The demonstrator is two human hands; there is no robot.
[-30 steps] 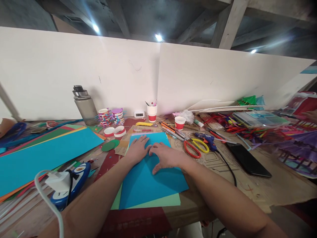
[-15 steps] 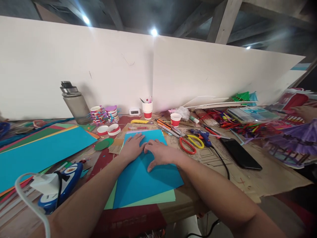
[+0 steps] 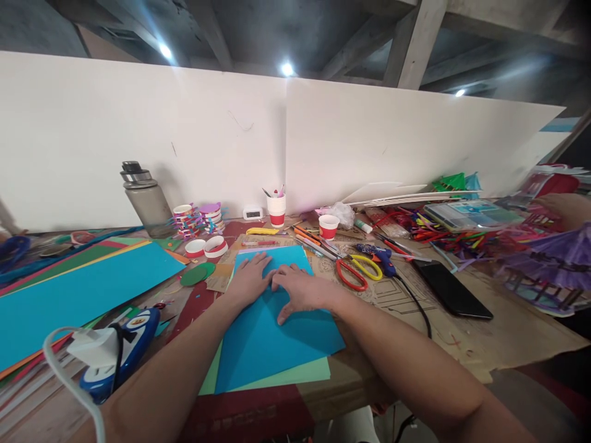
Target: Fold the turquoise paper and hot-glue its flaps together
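A blue sheet of paper [image 3: 281, 357] lies in front of me over light green paper [image 3: 318, 371], whose edges show at the near and left sides. My left hand [image 3: 250, 280] rests flat on the upper part of the blue sheet, fingers stretched forward. Beside it, my right hand [image 3: 302, 289] presses on the same sheet, its fingers slightly bent and its thumb spread toward me. The two hands meet or nearly meet at the index fingers. Neither one grips anything.
Scissors [image 3: 353, 274], a blue glue gun [image 3: 379, 257] and a phone [image 3: 452, 289] lie to the right. Coloured paper sheets [image 3: 92, 289], a power strip [image 3: 124, 357] and a bottle [image 3: 150, 206] are on the left. Paper cups [image 3: 329, 227] stand behind. A purple paper model [image 3: 554, 264] sits far right.
The camera view has tilted up slightly, so the table things sit a little lower. Both hands stay in nearly the same place on the blue sheet.
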